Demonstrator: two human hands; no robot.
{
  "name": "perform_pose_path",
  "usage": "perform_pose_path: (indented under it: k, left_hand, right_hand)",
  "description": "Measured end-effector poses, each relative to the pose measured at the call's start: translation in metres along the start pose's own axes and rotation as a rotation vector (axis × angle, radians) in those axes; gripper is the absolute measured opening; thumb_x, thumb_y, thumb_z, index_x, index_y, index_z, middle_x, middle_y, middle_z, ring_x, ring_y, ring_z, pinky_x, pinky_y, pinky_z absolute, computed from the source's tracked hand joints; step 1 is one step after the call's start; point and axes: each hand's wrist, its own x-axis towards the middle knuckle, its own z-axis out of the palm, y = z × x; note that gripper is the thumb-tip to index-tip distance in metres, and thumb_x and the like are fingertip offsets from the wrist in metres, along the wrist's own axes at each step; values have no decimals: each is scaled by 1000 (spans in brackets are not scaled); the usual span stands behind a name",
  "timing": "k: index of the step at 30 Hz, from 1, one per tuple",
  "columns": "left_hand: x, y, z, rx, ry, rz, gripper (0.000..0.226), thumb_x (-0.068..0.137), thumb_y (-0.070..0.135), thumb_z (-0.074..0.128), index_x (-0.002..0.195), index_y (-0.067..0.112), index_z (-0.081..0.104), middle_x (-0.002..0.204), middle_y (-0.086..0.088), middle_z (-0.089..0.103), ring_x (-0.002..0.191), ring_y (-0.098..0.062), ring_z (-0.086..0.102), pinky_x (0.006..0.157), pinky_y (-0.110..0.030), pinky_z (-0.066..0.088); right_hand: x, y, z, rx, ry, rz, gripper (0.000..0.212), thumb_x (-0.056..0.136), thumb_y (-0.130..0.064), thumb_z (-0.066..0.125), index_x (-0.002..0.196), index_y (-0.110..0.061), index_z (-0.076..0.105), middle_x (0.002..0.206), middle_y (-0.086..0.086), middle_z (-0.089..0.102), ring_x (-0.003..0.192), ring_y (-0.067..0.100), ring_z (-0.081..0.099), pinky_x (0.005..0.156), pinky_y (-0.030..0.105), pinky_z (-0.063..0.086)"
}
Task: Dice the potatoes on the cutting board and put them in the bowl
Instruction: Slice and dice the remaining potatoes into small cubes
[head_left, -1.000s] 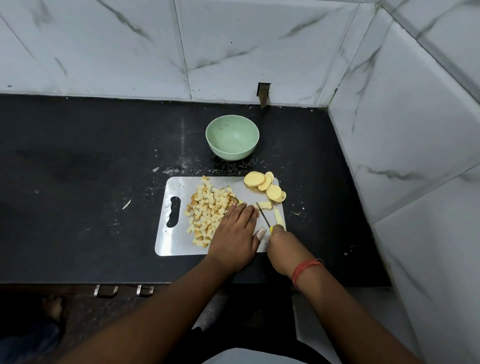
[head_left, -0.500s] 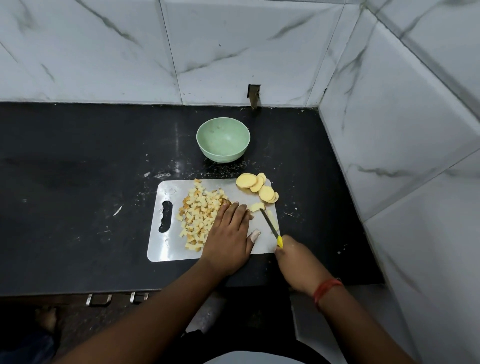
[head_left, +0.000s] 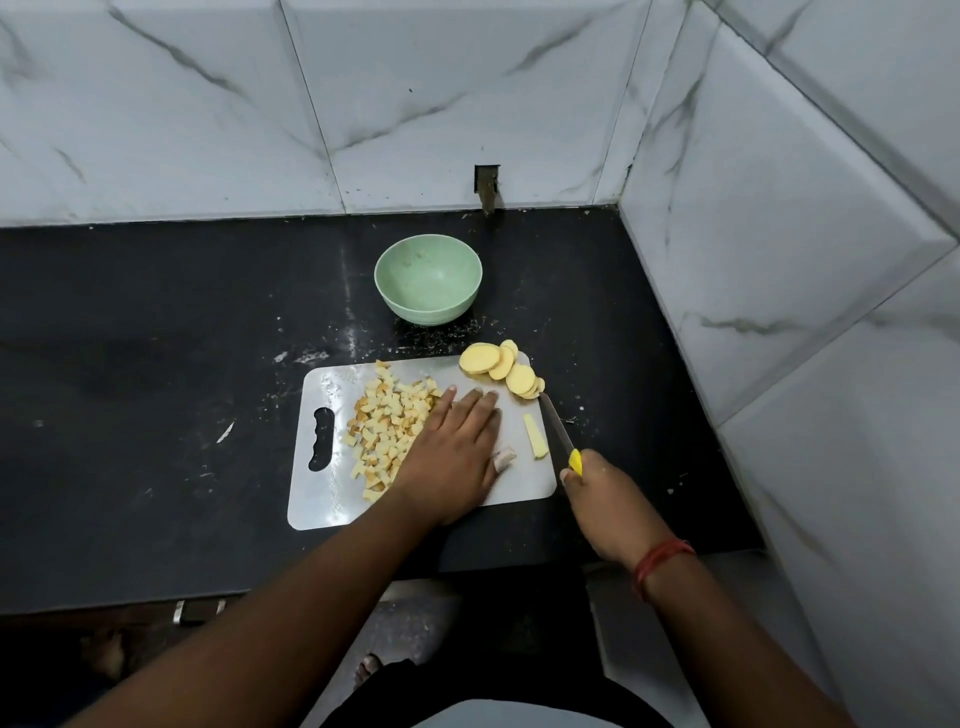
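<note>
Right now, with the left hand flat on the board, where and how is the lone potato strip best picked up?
Pinch the potato strip across its narrow width near the middle, coming from above. It lies flat on the cutting board, long axis running near to far, apart from the left hand and close beside the knife in the right hand, so approach from its left side, away from the blade.

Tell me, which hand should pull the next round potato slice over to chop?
Probably the left hand. It lies flat and free on the cutting board, beside the diced pile, a short reach from the round slices. The right hand is busy gripping the knife.
</note>
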Motion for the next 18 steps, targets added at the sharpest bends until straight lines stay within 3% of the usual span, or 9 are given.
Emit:
perform_pose_path:
  k: [2,4,10,14,18]
  left_hand:
    - [1,10,0,-63,14,121,63,109,50,25,152,8,46,162,-14,38,151,-30,32,128,-50,11]
    - [3,20,1,-74,43,218,58,109,46,31,149,9,50,158,-12,44,148,-28,38,127,-49,14]
    - [6,24,4,-78,9,171,61,107,50,30,149,11,50,146,-12,54,145,-29,39,127,-51,18]
    - [12,20,4,-87,-20,244,64,107,49,28,153,7,43,155,-17,44,151,-31,32,128,-47,10]
    - [16,16,4,-90,-4,234,63,106,51,25,149,11,50,146,-13,52,140,-31,44,127,-50,18]
  right_hand:
    - [2,0,3,32,12,15,22,102,-27,42,87,-11,45,74,4,50,62,17,46,55,29,35]
    - [5,-1,3,45,35,22,21,101,-25,43,88,-10,45,75,4,51,62,16,46,54,29,33]
    - [9,-4,3,59,56,23,22,102,-26,44,82,-16,43,74,2,50,62,15,46,52,29,30]
    - [9,-5,6,65,42,20,19,102,-26,44,86,-15,45,75,2,51,64,14,46,53,29,31]
    - [10,-4,4,86,42,25,20,102,-28,43,85,-18,45,75,2,51,64,15,48,55,29,33]
